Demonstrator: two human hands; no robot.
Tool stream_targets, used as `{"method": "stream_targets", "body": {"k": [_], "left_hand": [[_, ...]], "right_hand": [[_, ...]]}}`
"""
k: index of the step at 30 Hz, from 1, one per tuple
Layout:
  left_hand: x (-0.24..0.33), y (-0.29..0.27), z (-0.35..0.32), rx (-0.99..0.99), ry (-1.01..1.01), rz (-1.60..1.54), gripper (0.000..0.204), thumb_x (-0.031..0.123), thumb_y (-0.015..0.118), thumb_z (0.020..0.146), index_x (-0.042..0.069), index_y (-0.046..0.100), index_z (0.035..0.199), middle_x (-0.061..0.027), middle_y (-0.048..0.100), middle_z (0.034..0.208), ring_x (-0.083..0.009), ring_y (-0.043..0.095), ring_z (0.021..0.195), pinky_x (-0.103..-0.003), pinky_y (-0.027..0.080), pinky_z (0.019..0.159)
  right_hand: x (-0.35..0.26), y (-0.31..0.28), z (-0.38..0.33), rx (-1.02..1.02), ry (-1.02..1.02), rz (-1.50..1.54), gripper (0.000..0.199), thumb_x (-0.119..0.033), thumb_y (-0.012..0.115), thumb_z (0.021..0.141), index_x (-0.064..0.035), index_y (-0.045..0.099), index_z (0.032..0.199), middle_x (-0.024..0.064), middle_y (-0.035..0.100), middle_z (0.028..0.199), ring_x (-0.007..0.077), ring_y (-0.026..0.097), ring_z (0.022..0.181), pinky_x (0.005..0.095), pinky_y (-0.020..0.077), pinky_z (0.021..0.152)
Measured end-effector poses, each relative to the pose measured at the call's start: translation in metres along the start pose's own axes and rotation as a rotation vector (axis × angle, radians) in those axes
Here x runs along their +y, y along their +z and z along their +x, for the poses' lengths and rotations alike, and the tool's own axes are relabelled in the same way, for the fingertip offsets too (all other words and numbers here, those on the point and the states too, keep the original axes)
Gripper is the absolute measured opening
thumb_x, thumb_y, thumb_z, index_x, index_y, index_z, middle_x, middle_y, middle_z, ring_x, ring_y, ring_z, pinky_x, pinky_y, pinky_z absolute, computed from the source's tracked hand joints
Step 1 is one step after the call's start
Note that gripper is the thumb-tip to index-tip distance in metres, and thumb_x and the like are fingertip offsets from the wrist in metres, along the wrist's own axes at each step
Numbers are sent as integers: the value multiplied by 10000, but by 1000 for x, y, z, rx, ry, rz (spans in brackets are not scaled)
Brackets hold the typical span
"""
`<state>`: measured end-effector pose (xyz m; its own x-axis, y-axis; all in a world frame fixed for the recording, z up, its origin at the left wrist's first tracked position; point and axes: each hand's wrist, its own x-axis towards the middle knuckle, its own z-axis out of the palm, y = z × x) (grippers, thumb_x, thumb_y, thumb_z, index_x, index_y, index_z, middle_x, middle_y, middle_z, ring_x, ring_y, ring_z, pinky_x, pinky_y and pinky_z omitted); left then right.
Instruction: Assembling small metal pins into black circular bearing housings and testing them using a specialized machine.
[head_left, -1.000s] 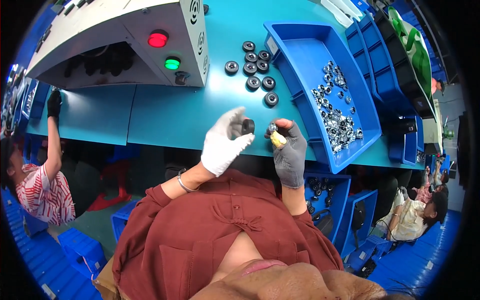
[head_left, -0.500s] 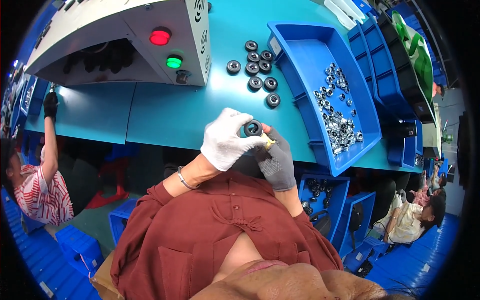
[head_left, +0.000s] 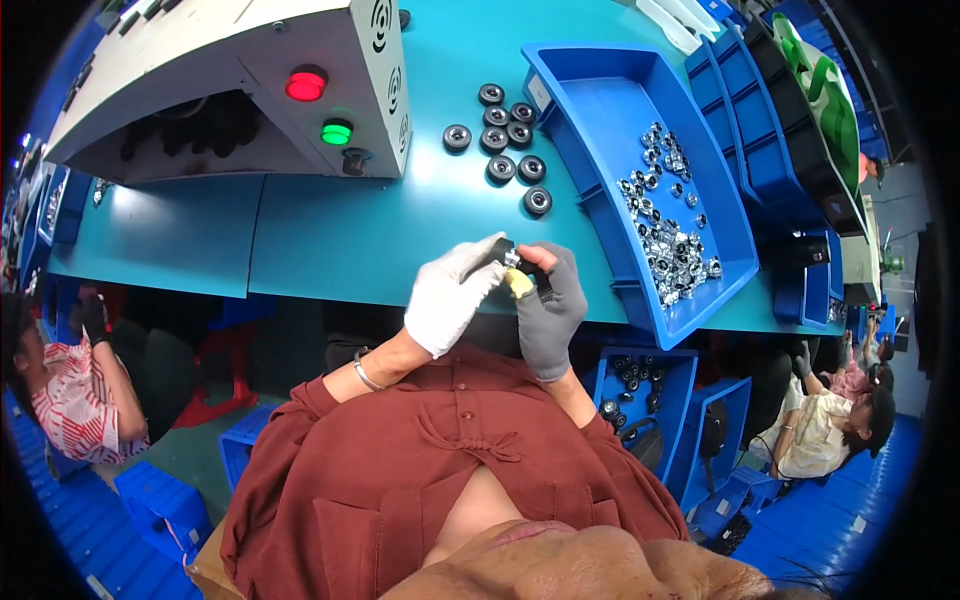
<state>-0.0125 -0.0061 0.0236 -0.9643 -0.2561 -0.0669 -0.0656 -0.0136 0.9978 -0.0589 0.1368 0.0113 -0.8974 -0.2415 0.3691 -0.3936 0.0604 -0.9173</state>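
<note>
My left hand (head_left: 448,296), in a white glove, pinches a small black tyre (head_left: 504,246) above the table's near edge. The tyre is turned partly edge-on. Against its side sits a shiny silver wheel hub (head_left: 513,258), with the fingers of my right hand (head_left: 553,312) closed at it. How far the hub sits inside the tyre, I cannot tell. A grey glove with bare fingertips covers my right hand, and something yellow is wrapped on one of its digits. Beyond the hands, several black wheels with silver-grey centres (head_left: 501,170) lie on the table.
A blue tray (head_left: 586,205) with many silver hubs stands at the right of the teal table (head_left: 330,235). A white machine (head_left: 330,35) with red and green lights is at the left. Blue bins (head_left: 680,370) stand below the table edge. Co-workers sit on both sides.
The tyre has turned from showing its open centre to nearly edge-on, and a silver hub now shows against it. My right fingers have risen to it. The left co-worker's arm has drawn back.
</note>
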Motion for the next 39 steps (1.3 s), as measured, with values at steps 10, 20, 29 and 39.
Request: {"method": "stream_targets", "body": {"k": [10, 20, 29, 39], "left_hand": [[-16, 7, 10, -69, -325, -632, 343, 156, 677, 973, -37, 633, 1253, -52, 686, 1047, -101, 633, 909, -233, 513, 770], [-9, 15, 1, 49, 63, -374, 199, 21, 653, 932, -21, 674, 1126, -27, 645, 970, -95, 613, 824, -223, 512, 703], [-22, 19, 12, 156, 94, -131, 143, 15, 665, 928, 6, 676, 1071, -12, 637, 904, -81, 620, 747, -208, 521, 651], [-8, 11, 6, 54, -126, -475, 183, 16, 683, 928, -30, 651, 1102, -91, 711, 959, -110, 669, 754, -247, 576, 677]], "right_hand": [[-20, -8, 13, -196, -163, -309, 455, 55, 668, 754, 0, 614, 1202, 140, 597, 1073, 279, 602, 924, 345, 504, 789], [-14, -13, 9, -158, 337, 203, 305, 56, 632, 842, 57, 635, 1147, 81, 630, 1096, 147, 613, 1025, 279, 495, 906], [1, 5, 6, -16, 261, 73, 214, 92, 594, 841, 53, 629, 1048, 66, 656, 1007, 126, 642, 905, 259, 535, 803], [-12, -10, 13, -166, 242, 143, 374, 90, 537, 841, 50, 647, 1196, 100, 651, 1070, 162, 644, 1025, 280, 497, 924]]}}
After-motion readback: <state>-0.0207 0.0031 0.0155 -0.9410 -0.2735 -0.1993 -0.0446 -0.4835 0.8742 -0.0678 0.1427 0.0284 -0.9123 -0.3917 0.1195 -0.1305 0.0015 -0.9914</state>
